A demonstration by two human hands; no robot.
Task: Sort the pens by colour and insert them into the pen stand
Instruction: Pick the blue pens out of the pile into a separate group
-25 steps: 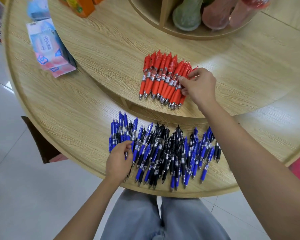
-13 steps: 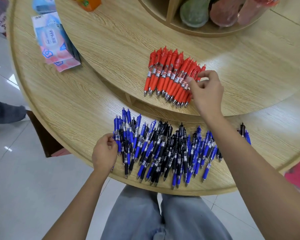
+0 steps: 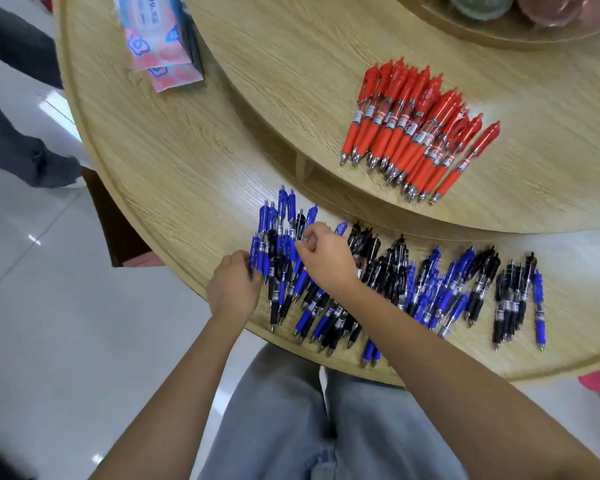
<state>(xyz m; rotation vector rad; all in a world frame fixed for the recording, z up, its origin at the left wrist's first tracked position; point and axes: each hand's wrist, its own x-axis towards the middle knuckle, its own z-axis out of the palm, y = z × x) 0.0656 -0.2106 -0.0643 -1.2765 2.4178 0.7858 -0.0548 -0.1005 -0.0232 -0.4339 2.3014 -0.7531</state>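
Far beyond my fingers, a round wooden bin (image 3: 499, 38) holds green and pink things (image 3: 478, 5), too blurred to name. My left hand (image 3: 234, 289) curls round the leftmost blue and black pens (image 3: 399, 271). My right hand (image 3: 326, 258) has left the red pens (image 3: 416, 129) and is curled beside it; I cannot tell its hold.

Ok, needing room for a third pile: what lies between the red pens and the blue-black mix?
Head view: no objects, just the upper tier's rim below the red pens, then bare lower tabletop up to the blue-black mix.
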